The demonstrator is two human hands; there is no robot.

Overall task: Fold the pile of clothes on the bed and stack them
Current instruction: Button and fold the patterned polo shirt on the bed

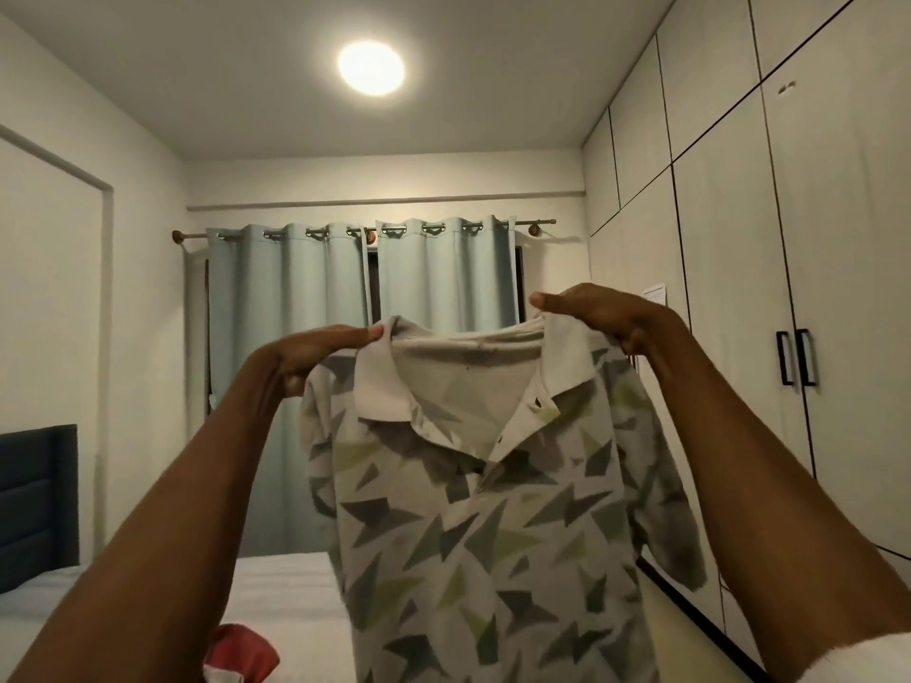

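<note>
From the head view, I have the shirt (493, 510) held up in the air in front of me, above the bed (286, 584), its front facing me and its hem out of frame below. My left hand (315, 354) pinches the left shoulder just beside the collar (389, 382), thumb on top and fingers curled behind the cloth. My right hand (601, 313) grips the other shoulder the same way, fingers bent down over the collar edge.

I judge the shirt light and limp: it sags between my hands and the sleeves droop. It has no stiffness, so it will fold wherever I let it. The shoulder seams look like the right hold, since they keep the body hanging square. The open placket may gape when laid down.

A red garment (241, 653) lies on the bed, low and left of the shirt. Curtains (296, 362) hang behind, a wardrobe (788, 288) stands to the right.
</note>
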